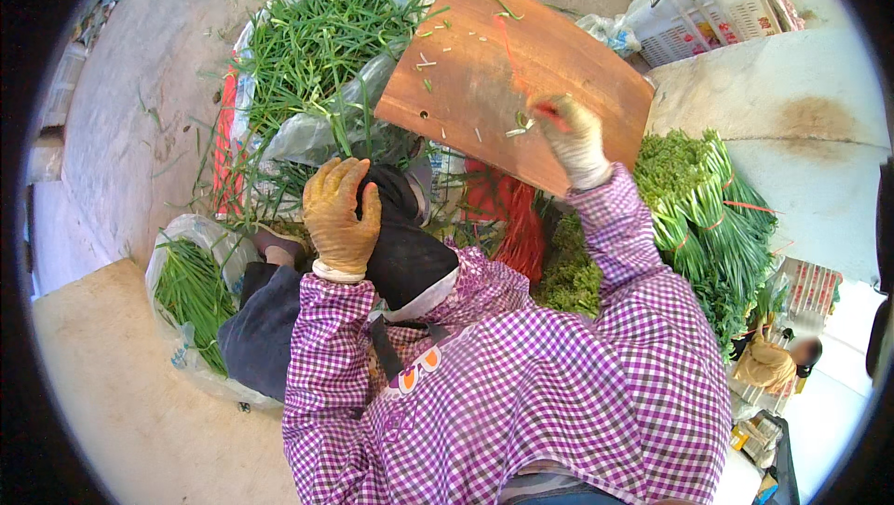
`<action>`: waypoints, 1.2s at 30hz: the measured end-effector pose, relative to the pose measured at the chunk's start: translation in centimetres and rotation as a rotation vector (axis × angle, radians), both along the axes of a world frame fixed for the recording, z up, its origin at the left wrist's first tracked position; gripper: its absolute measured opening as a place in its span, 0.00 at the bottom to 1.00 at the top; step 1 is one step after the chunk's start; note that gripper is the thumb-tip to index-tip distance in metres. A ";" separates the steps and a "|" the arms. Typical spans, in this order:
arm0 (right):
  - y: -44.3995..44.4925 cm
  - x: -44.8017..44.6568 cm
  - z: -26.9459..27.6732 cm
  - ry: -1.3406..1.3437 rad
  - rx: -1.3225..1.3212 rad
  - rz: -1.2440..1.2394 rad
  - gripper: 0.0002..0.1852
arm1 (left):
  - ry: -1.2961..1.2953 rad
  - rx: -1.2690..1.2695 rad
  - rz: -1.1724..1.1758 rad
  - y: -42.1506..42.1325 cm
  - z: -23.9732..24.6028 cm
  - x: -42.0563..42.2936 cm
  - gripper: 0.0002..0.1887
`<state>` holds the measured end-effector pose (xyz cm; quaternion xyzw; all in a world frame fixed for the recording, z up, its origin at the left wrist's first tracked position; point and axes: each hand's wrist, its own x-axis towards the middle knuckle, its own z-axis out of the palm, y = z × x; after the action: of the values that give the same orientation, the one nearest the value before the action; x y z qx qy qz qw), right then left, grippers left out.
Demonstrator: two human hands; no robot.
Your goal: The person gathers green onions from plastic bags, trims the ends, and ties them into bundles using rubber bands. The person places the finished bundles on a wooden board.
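My left hand (342, 215), in a stained yellowish glove, rests above my dark-clad knee with the thumb apart and nothing seen in it. It is just below the loose green chives or similar leafy stalks (314, 51) heaped on plastic. My right hand (569, 138), gloved and blurred, is over the wooden board (475, 51). Its fingers close on a thin red string (510, 51) that trails up across the wood. Small cut scraps (518, 129) and a curled green leaf (501, 5) lie on the board.
At right stand tied bundles of green stalks (712, 218). Below the board hangs a bunch of red strings (520, 232). A plastic bag of greens (192, 295) is at left. White plastic crates (698, 9) stand upper right; another person (768, 362) sits farther right.
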<state>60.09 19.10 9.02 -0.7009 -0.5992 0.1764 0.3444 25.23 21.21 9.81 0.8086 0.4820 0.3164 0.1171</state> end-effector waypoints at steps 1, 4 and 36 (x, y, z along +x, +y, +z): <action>0.0 0.0 -2.4 -0.086 -0.035 0.016 0.12 | -0.012 -0.008 -0.008 0.0 -0.1 0.0 0.18; -2.5 0.5 -8.4 -0.286 -0.109 0.264 0.08 | -0.015 -0.047 -0.025 -0.3 -0.1 0.0 0.23; -7.3 3.1 -23.1 -0.124 -0.440 -0.261 0.10 | -0.267 -1.032 0.355 -18.7 -14.7 -13.4 0.24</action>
<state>63.14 11.76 -14.08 -0.8397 -0.4709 0.2133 0.1661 11.78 2.54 -4.87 0.5060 0.6840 0.1539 0.5024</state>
